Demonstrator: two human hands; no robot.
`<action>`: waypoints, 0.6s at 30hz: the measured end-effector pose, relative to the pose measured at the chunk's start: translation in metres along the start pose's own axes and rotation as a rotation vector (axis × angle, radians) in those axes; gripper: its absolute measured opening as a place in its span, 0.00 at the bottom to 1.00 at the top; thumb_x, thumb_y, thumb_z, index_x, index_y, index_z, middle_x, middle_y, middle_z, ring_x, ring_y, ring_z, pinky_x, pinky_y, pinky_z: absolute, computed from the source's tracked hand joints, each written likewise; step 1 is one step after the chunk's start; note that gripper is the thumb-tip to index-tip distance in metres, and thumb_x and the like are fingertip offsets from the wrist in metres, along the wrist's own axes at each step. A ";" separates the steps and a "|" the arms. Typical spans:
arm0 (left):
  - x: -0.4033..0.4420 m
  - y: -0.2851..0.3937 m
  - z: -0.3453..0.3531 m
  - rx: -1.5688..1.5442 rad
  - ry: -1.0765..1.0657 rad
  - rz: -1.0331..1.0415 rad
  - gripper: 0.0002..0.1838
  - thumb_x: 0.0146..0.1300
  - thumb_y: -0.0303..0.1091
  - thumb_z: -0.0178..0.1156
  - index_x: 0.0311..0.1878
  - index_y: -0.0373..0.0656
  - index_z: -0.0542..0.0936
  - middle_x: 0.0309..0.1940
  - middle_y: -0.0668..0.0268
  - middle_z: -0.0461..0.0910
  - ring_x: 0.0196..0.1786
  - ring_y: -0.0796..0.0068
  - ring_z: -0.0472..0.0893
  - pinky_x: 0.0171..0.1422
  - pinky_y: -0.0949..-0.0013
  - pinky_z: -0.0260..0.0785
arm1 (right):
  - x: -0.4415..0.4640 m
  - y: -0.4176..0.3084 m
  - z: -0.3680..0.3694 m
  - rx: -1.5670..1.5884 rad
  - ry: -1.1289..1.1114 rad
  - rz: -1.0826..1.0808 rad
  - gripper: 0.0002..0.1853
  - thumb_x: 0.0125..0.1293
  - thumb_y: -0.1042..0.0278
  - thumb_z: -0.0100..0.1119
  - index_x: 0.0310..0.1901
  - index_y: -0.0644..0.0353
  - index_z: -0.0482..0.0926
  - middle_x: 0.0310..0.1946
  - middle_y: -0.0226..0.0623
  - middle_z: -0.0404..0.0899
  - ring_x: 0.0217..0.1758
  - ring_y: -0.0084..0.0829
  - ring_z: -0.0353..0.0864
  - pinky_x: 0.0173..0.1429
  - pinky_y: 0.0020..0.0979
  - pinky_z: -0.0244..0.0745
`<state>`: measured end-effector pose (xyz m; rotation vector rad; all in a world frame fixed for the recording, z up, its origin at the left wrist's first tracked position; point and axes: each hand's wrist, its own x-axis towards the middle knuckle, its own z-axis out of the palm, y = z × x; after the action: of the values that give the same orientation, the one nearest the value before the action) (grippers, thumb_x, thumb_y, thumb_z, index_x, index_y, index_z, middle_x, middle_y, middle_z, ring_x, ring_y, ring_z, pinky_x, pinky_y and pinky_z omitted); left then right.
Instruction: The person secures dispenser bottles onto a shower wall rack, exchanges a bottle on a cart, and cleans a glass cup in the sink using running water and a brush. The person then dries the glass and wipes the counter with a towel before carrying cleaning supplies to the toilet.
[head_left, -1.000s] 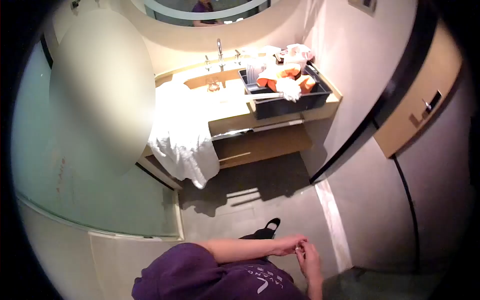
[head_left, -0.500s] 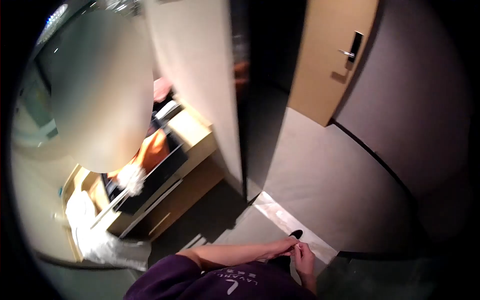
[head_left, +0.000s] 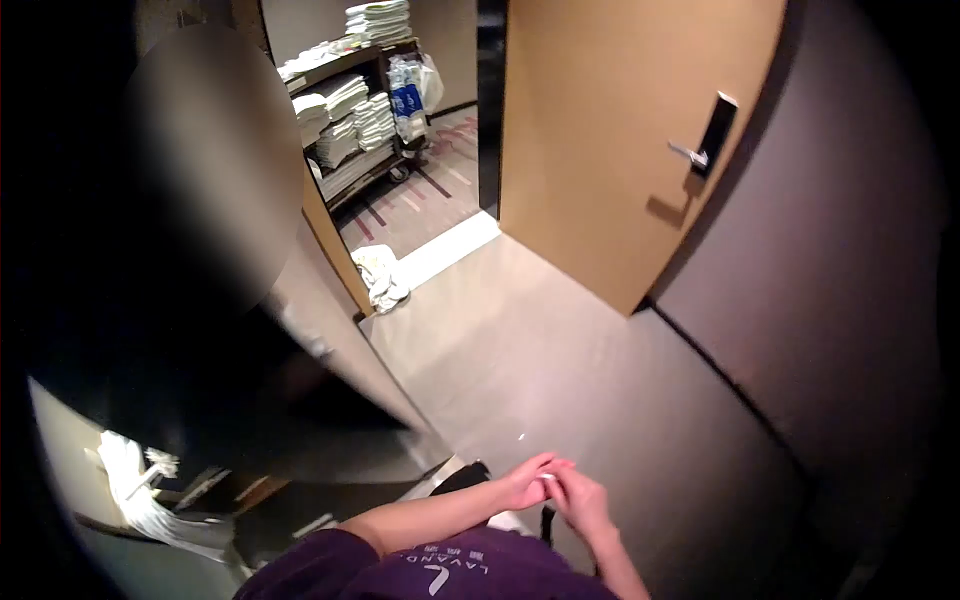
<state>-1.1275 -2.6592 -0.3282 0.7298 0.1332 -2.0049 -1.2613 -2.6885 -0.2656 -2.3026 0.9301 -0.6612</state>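
Small white thing (head_left: pixel 548 477) sits between the fingers of left hand (head_left: pixel 523 484) and right hand (head_left: pixel 582 502), in front of the shirt (head_left: pixel 425 575). Only a sliver shows; which way it points and its long axis: too small to tell. Hands together, fingers curled in at the thing; can't tell which hand grips it, or whether both do. Ahead of the grip: floor (head_left: pixel 500 345), then open door (head_left: pixel 580 150) ahead and a bit right, its lever handle (head_left: pixel 688 153) pointing left. Ahead-left: doorway with pale threshold strip (head_left: pixel 450 250); crumpled white cloth (head_left: pixel 382 282) at its left end, partly in the way. Beyond, on striped carpet (head_left: pixel 462 150), cart with folded towels (head_left: pixel 347 130), well apart from the hands. Far left of the grip: draped white cloth (head_left: pixel 135 500), blurry. Dark blur upper left hides what's behind.
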 end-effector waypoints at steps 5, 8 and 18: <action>0.087 0.119 0.016 -0.129 0.071 0.059 0.20 0.69 0.42 0.38 0.46 0.36 0.72 0.50 0.53 0.75 0.57 0.60 0.73 0.65 0.58 0.62 | 0.143 0.046 0.021 -0.170 -0.227 0.036 0.07 0.58 0.64 0.60 0.35 0.56 0.76 0.31 0.41 0.80 0.33 0.45 0.80 0.36 0.40 0.76; 0.136 0.206 0.035 -0.150 0.036 0.102 0.18 0.70 0.39 0.37 0.47 0.35 0.72 0.51 0.53 0.74 0.57 0.59 0.73 0.65 0.59 0.63 | 0.241 0.071 0.012 -0.188 -0.262 0.080 0.08 0.59 0.63 0.59 0.36 0.56 0.76 0.31 0.43 0.80 0.33 0.46 0.80 0.36 0.41 0.76; 0.095 0.330 -0.019 -0.225 0.220 0.443 0.21 0.69 0.40 0.44 0.60 0.40 0.66 0.57 0.59 0.69 0.62 0.65 0.68 0.68 0.62 0.59 | 0.441 0.099 0.045 0.486 -0.760 0.224 0.10 0.65 0.64 0.56 0.39 0.62 0.77 0.29 0.31 0.80 0.30 0.21 0.79 0.37 0.25 0.75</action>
<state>-0.8809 -2.8991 -0.3298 0.7575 0.2948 -1.4608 -0.9980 -3.0584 -0.2621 -1.7456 0.5598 0.1005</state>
